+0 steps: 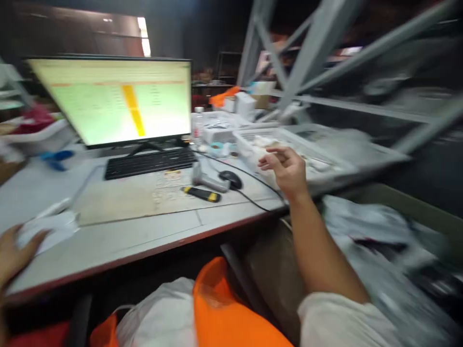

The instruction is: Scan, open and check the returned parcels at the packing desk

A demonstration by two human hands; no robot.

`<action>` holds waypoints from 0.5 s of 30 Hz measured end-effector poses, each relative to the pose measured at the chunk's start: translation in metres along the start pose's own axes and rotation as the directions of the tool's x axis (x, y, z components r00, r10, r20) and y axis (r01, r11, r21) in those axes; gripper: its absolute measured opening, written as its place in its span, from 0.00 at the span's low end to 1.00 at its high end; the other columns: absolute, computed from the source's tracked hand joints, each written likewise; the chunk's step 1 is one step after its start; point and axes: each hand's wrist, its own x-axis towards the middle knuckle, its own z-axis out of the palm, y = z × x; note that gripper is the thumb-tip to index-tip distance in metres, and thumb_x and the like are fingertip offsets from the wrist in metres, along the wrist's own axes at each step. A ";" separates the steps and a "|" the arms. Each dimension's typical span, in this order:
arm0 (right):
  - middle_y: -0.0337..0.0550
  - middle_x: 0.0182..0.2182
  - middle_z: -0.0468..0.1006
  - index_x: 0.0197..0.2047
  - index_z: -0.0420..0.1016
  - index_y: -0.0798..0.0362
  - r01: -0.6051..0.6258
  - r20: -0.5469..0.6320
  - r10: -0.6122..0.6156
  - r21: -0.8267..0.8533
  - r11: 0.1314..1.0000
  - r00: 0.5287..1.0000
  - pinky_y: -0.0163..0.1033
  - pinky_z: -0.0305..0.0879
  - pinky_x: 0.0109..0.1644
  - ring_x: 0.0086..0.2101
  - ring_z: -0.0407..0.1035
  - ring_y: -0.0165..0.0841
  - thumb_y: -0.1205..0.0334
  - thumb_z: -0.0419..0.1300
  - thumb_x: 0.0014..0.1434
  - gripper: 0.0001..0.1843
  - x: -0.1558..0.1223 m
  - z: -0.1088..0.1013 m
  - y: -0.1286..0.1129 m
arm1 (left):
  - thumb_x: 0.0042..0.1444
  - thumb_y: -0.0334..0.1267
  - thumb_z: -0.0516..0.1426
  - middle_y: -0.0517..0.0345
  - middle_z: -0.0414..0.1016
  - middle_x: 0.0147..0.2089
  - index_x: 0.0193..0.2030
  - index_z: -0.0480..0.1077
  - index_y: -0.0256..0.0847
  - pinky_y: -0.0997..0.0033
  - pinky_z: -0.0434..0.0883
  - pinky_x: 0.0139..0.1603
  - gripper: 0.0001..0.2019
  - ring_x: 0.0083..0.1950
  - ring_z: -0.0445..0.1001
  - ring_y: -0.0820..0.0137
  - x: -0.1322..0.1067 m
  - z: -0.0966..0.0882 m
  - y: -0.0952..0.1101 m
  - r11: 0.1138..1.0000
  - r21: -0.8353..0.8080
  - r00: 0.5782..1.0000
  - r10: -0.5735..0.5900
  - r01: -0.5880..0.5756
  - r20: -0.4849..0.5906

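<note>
My right hand [285,168] is raised over the desk's right end, fingers loosely curled and apart, holding nothing I can see. It hovers beside a white basket [249,144] and near a black mouse [231,179]. A grey barcode scanner [210,180] and a yellow-and-black utility knife [201,193] lie just left of the mouse. At the desk's near left edge my left hand [12,255] rests on a white package [50,229], its fingers smeared by motion.
A lit monitor [115,99] and black keyboard [150,163] stand at the desk's back. A grey metal rack [325,53] rises at right. White bagged parcels [379,241] fill a bin at lower right. An orange bag [224,313] lies below.
</note>
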 end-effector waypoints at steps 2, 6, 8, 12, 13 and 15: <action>0.51 0.44 0.82 0.48 0.75 0.52 0.113 0.142 -0.088 -0.180 0.977 0.986 0.54 0.74 0.54 0.45 0.77 0.45 0.40 0.63 0.58 0.25 0.014 0.052 0.033 | 0.55 0.65 0.62 0.49 0.80 0.42 0.49 0.74 0.33 0.41 0.78 0.53 0.33 0.46 0.81 0.52 -0.055 -0.058 -0.028 0.941 0.220 0.958 -0.219 0.258 -0.187; 0.62 0.54 0.77 0.50 0.77 0.54 0.291 0.376 -0.158 -0.328 0.899 0.913 0.64 0.62 0.66 0.59 0.68 0.56 0.41 0.60 0.56 0.28 0.030 0.125 0.103 | 0.51 0.69 0.61 0.30 0.74 0.60 0.63 0.65 0.29 0.36 0.70 0.62 0.46 0.61 0.74 0.37 -0.099 -0.086 -0.046 0.734 0.450 0.861 -0.450 0.508 -0.239; 0.63 0.56 0.76 0.52 0.77 0.52 0.272 0.415 -0.108 -0.361 0.892 0.904 0.63 0.61 0.67 0.61 0.66 0.57 0.39 0.58 0.56 0.30 0.034 0.138 0.127 | 0.57 0.66 0.56 0.31 0.69 0.66 0.68 0.60 0.31 0.43 0.67 0.68 0.43 0.66 0.70 0.42 -0.098 -0.080 -0.046 0.736 0.494 0.882 -0.434 0.463 -0.182; 0.62 0.58 0.76 0.56 0.76 0.53 0.250 0.431 -0.069 -0.379 0.891 0.900 0.62 0.61 0.67 0.62 0.67 0.57 0.37 0.58 0.55 0.34 0.034 0.128 0.142 | 0.59 0.65 0.52 0.35 0.61 0.72 0.69 0.59 0.33 0.51 0.59 0.74 0.41 0.72 0.62 0.48 -0.098 -0.059 -0.033 0.758 0.547 0.930 -0.344 0.355 -0.127; 0.61 0.57 0.76 0.56 0.77 0.54 0.237 0.440 -0.048 -0.384 0.892 0.897 0.62 0.63 0.66 0.61 0.68 0.57 0.37 0.58 0.54 0.35 0.031 0.123 0.141 | 0.59 0.65 0.51 0.36 0.58 0.74 0.69 0.59 0.33 0.50 0.57 0.75 0.41 0.74 0.58 0.47 -0.099 -0.052 -0.030 0.760 0.559 0.939 -0.322 0.331 -0.119; 0.60 0.56 0.78 0.56 0.77 0.55 0.193 0.456 0.007 -0.391 0.900 0.890 0.60 0.65 0.64 0.57 0.71 0.55 0.37 0.59 0.54 0.36 0.024 0.114 0.136 | 0.61 0.65 0.50 0.38 0.53 0.77 0.69 0.62 0.34 0.46 0.52 0.77 0.40 0.78 0.50 0.44 -0.100 -0.034 -0.022 0.750 0.593 0.952 -0.286 0.293 -0.109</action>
